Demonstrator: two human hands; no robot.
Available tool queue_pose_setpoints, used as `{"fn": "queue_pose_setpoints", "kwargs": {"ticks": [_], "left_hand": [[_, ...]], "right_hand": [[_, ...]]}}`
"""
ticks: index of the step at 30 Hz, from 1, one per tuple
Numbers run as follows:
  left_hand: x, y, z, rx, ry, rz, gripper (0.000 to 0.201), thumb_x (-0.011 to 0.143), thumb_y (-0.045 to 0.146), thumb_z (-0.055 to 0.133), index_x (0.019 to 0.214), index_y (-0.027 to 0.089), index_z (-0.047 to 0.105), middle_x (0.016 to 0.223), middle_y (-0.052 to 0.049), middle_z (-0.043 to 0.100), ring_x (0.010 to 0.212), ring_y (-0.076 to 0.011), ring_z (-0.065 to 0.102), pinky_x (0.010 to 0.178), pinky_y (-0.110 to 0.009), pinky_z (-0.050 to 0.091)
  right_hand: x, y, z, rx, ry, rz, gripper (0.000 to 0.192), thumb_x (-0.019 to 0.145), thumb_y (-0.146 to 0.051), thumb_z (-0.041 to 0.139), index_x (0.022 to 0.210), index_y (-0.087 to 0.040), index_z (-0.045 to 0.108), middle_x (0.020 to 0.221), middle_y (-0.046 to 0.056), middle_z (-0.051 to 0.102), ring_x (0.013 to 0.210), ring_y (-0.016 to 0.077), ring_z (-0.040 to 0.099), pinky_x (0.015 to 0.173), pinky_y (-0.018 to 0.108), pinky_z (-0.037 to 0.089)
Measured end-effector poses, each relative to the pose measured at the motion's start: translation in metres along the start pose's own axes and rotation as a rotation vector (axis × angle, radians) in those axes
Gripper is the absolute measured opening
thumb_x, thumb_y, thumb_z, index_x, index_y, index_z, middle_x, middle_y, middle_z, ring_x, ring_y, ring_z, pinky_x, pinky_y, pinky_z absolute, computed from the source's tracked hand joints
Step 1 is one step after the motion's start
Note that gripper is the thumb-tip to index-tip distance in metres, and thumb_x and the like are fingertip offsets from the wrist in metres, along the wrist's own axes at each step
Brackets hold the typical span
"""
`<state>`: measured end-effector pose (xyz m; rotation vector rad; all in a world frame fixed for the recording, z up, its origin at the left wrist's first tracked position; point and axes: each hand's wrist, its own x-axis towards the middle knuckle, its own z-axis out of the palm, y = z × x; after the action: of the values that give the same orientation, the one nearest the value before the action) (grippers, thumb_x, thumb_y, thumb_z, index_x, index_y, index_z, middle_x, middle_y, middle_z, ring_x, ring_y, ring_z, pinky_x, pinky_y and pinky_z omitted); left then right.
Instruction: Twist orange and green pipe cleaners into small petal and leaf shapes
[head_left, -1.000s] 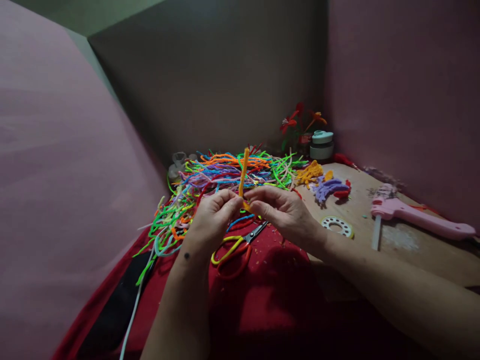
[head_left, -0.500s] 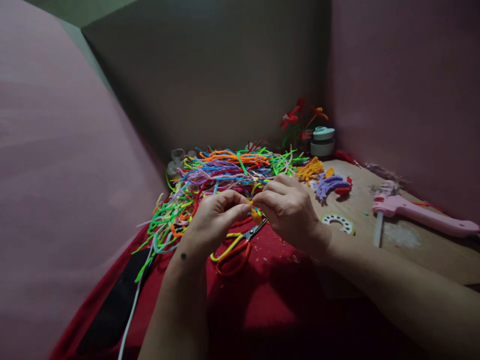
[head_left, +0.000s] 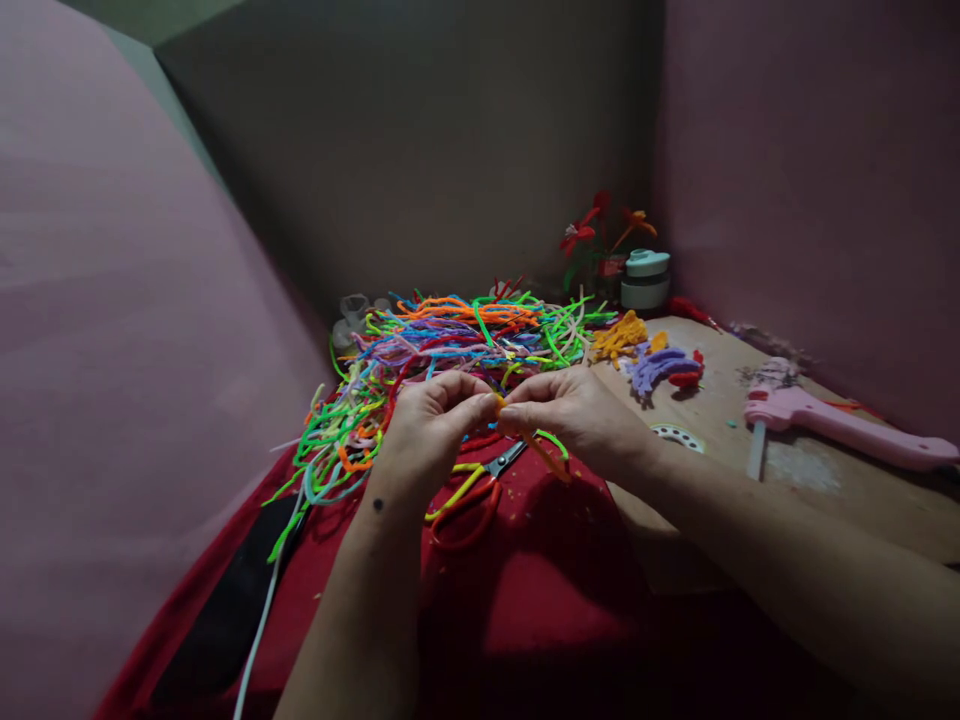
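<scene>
Thumb and fingers of my left hand are closed on one end of an orange pipe cleaner. My right hand pinches the same piece close by, the fingertips of both hands almost touching. Part of it hangs below my right fingers; the rest is hidden by the fingertips. Beneath the hands, scissors with one yellow and one red handle lie on the red cloth. Just beyond the hands is a heap of many-coloured pipe cleaners.
Right of the heap lie bundles of bent yellow-orange and purple pieces. A pink glue gun and a white disc with holes rest on the brown board. Behind stand a mint-coloured container and red flowers. A black flat object lies left.
My right hand has turned and lowered, its fingers now level with the left. The orange piece now extends down to the right below it instead of hanging bunched between the hands.
</scene>
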<state>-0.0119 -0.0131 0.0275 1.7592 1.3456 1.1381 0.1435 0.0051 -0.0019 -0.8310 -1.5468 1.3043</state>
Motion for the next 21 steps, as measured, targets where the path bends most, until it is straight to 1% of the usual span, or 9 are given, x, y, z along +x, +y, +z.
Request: {"fn": "queue_pose_setpoints", "kwargs": {"ticks": [2,5,7,9,11,14,17,19,21], "left_hand": [[0.0006,-0.0018,-0.0002,0.099,0.071,0.093,0.011,0.071,0.026,0.064,0.07,0.015,0.066,0.068,0.0,0.061,0.064,-0.0116,0.054,0.06,-0.022,0.041],[0.0,-0.0037,-0.0006,0.266,0.166,0.238,0.01,0.07,0.027,0.066,0.069,0.018,0.07,0.073,-0.001,0.061,0.074,-0.0144,0.055,0.068,-0.024,0.042],[-0.0014,-0.0033,-0.0001,0.312,0.179,0.267,0.012,0.072,0.029,0.065,0.071,0.02,0.071,0.074,-0.001,0.062,0.075,-0.0145,0.056,0.068,-0.024,0.042],[-0.0031,-0.0012,0.0007,0.286,0.181,0.235,0.011,0.073,0.028,0.063,0.072,0.02,0.071,0.073,-0.001,0.064,0.072,-0.0139,0.057,0.064,-0.023,0.043],[-0.0042,0.0016,0.0012,0.192,0.162,0.161,0.009,0.071,0.026,0.064,0.07,0.019,0.07,0.068,0.0,0.064,0.066,-0.0129,0.057,0.059,-0.021,0.043],[-0.0039,0.0032,0.0011,-0.053,0.07,0.027,0.007,0.068,0.023,0.068,0.067,0.017,0.067,0.06,0.001,0.061,0.054,-0.0089,0.053,0.049,-0.019,0.04],[-0.0021,0.0001,0.0012,-0.273,-0.028,-0.091,0.011,0.067,0.024,0.07,0.069,0.015,0.064,0.05,0.004,0.055,0.039,-0.0049,0.044,0.038,-0.016,0.033],[-0.001,-0.0024,0.0018,-0.354,-0.069,-0.152,0.015,0.066,0.025,0.071,0.07,0.015,0.061,0.046,0.004,0.055,0.036,-0.0054,0.045,0.035,-0.016,0.035],[-0.0002,-0.0035,0.0027,-0.399,-0.094,-0.188,0.018,0.064,0.025,0.073,0.07,0.014,0.059,0.048,0.003,0.058,0.038,-0.0078,0.05,0.036,-0.018,0.042]], "right_hand": [[0.0002,0.0006,0.0005,-0.046,0.027,-0.04,0.01,0.068,-0.022,0.064,0.064,-0.014,0.067,0.059,0.001,0.063,0.055,0.0099,0.052,0.055,0.024,0.039],[-0.0003,0.0014,0.0019,-0.154,0.068,-0.142,0.011,0.072,-0.02,0.061,0.064,-0.014,0.065,0.061,0.001,0.062,0.057,0.0097,0.051,0.054,0.024,0.039],[-0.0005,0.0028,0.0024,-0.202,0.076,-0.192,0.012,0.074,-0.021,0.06,0.064,-0.014,0.063,0.062,0.001,0.061,0.057,0.01,0.051,0.055,0.024,0.039],[-0.0007,0.0048,0.0025,-0.225,0.076,-0.224,0.013,0.075,-0.022,0.058,0.066,-0.014,0.062,0.062,0.002,0.06,0.058,0.0105,0.051,0.055,0.025,0.04],[-0.0012,0.0065,0.0027,-0.231,0.071,-0.254,0.013,0.077,-0.023,0.057,0.068,-0.015,0.062,0.063,0.002,0.06,0.059,0.011,0.051,0.055,0.025,0.04],[-0.0024,0.0075,0.0035,-0.227,0.073,-0.274,0.013,0.078,-0.023,0.055,0.071,-0.015,0.061,0.065,0.002,0.059,0.061,0.0112,0.051,0.056,0.024,0.04],[-0.0028,0.007,0.0043,-0.215,0.083,-0.266,0.012,0.077,-0.021,0.055,0.07,-0.015,0.06,0.065,0.002,0.058,0.061,0.0106,0.05,0.056,0.024,0.039],[-0.0023,0.0066,0.0047,-0.209,0.081,-0.254,0.012,0.077,-0.02,0.055,0.067,-0.014,0.06,0.063,0.001,0.057,0.059,0.0098,0.048,0.054,0.023,0.038],[-0.0018,0.0063,0.0049,-0.212,0.077,-0.245,0.013,0.077,-0.02,0.055,0.066,-0.014,0.06,0.062,0.0,0.056,0.057,0.009,0.046,0.052,0.022,0.037]]}}
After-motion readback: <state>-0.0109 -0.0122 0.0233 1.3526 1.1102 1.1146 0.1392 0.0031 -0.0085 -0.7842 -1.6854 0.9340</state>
